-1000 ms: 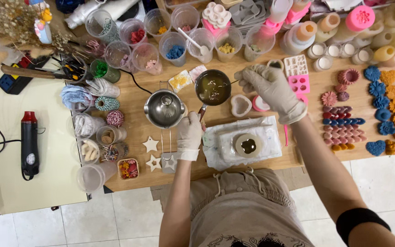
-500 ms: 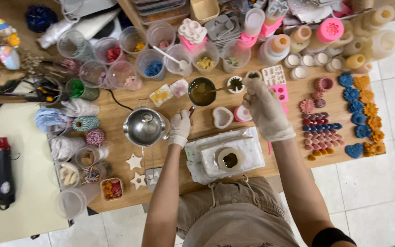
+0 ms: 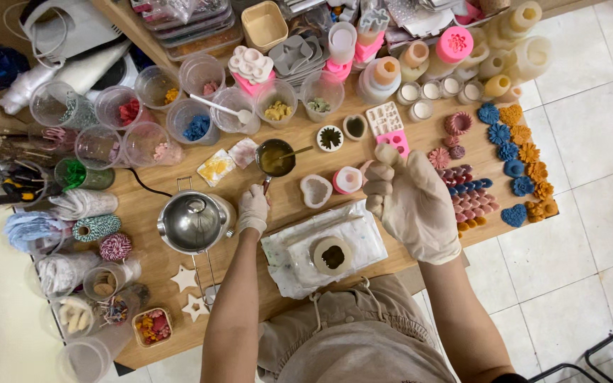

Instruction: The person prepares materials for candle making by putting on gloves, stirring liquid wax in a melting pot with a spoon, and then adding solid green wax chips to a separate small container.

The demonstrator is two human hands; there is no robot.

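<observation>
The left hand (image 3: 253, 208), gloved, is closed around the handle of a small dark pot (image 3: 275, 157) that holds a yellowish liquid. The pot sits on the wooden table (image 3: 299, 135), directly ahead of that hand, away from the person's body. Its handle runs back from the pot's near rim toward the wrist, so the long axis of pot and handle lies roughly in line with the forearm. A thin stick (image 3: 296, 152) rests in the liquid and leans out over the pot's right rim, pointing up and to the right.

The right hand (image 3: 407, 201), also gloved, is curled into a loose fist and lifted above the table to the right of the pot, well apart from it (whether it pinches something small I cannot tell). Between the two hands lie a white heart-shaped mould (image 3: 316, 190) and a small pink-and-white round mould (image 3: 348, 179), both just beyond the near edge of the pot's right side.

The left hand is clearly the nearer one to the pot. A steel pitcher (image 3: 193, 222) stands just left of the left wrist, and a round mould (image 3: 332, 255) with a dark centre sits on a white cloth (image 3: 363, 234) nearer the body, below and right of the pot.
</observation>
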